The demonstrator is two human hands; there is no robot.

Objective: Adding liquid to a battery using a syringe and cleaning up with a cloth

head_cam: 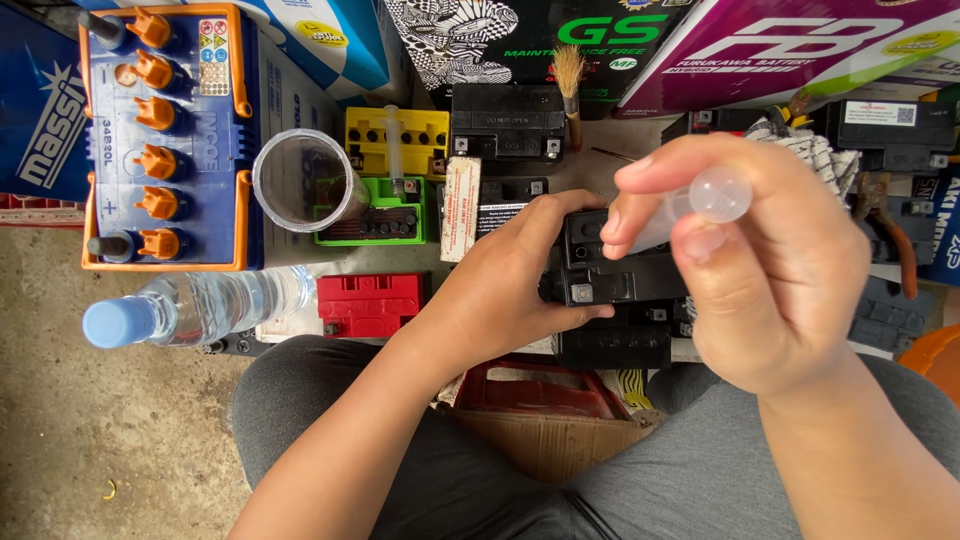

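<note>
Black battery (612,275): small dark case at centre, stacked on another black battery, just beyond the person's knees; long axis runs left to right.
Left hand (510,290): clasps the battery's left end, thumb on the near face, fingers curled over the top.
Right hand (760,265): raised above and right of the battery, pinching a clear plastic tube (700,200) between thumb and fingertips.
Tube axis: slants from its round near end down-left toward the battery top.
Nearer hand: left, already touching.
Left side: blue battery with orange caps (165,140), clear cup (303,180), water bottle (190,305), red battery (370,303).
Room: crowded all round; open only above the battery.
</note>
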